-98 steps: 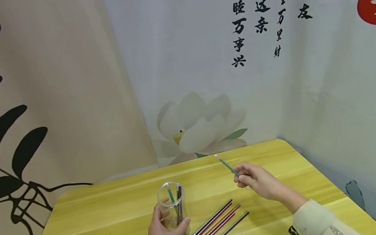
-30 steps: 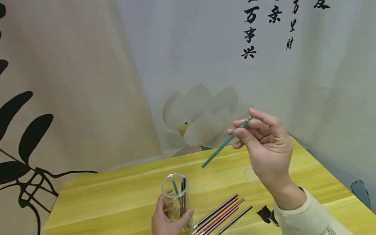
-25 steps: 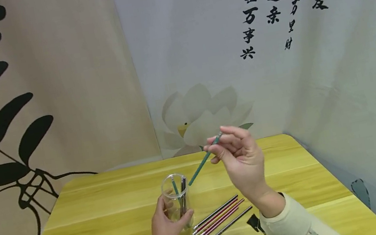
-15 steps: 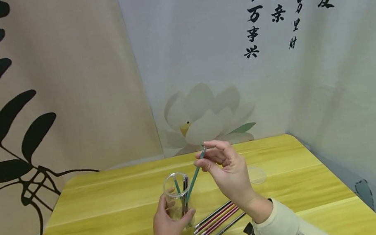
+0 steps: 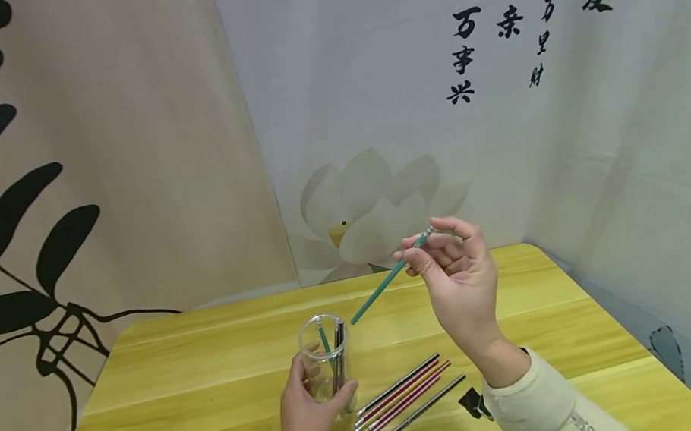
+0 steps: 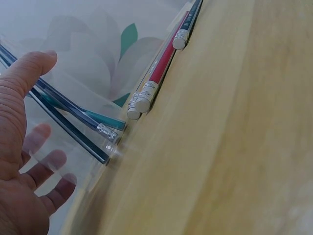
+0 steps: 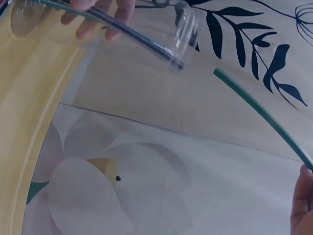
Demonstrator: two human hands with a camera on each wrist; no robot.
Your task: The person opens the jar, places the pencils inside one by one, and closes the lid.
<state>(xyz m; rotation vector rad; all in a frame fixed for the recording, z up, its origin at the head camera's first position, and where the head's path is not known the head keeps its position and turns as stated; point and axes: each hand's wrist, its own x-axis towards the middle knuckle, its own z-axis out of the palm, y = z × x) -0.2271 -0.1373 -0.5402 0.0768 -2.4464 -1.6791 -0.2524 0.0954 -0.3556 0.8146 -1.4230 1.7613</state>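
My left hand grips a clear plastic cup standing on the table, thumb on its right side. A few pencils lean inside it, one of them green and the others dark. Raised to the right of the cup, my right hand pinches a green pencil near its eraser end. This pencil slants down to the left. Its lower end is apart from the cup's mouth in the right wrist view. Past the cup in the left wrist view, eraser ends of a red pencil and a dark one show.
Several red and dark pencils lie slanted side by side on the yellow wooden table, right of the cup. A small black piece shows by the right cuff. Behind the table hangs a printed cloth with leaves, a flower and lettering.
My right hand first turned the green pencil and lowered it to the cup, overlapping it half a second ago. Since then hand and pencil have moved up and right. The left hand holds the cup throughout.
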